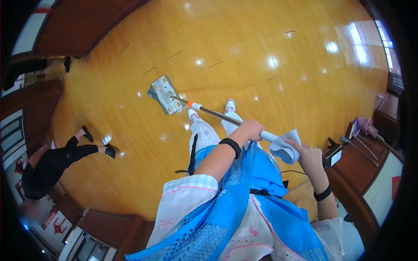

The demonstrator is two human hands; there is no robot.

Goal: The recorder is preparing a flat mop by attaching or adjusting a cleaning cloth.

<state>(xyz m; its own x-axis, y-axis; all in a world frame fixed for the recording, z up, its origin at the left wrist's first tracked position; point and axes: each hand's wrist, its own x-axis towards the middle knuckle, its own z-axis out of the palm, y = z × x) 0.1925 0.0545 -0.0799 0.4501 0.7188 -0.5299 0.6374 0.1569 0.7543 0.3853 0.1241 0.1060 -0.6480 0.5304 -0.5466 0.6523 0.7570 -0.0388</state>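
A flat mop's pole (220, 116) slants from my hands down to its mop head (167, 93), which rests on the wooden floor ahead of my left shoe. The head is a white plate with orange spots over a grey cloth pad. My left hand (252, 130) is closed around the pole just below its pale upper grip (268, 136). Higher up, my right hand (307, 156) clasps a folded light-blue cloth (286, 147) at the upper end of the pole. The cloth hides that end, so whether the fingers also grip the pole is unclear.
Glossy wooden flooring (235, 58) spreads around my feet. A person in black (54, 164) stands at the left. Dark wood panelling (78, 24) lines the upper left. To the right, several long-handled tools (362, 148) and a pink bucket (368, 126) are by brown panelling, near a dark box (330, 157).
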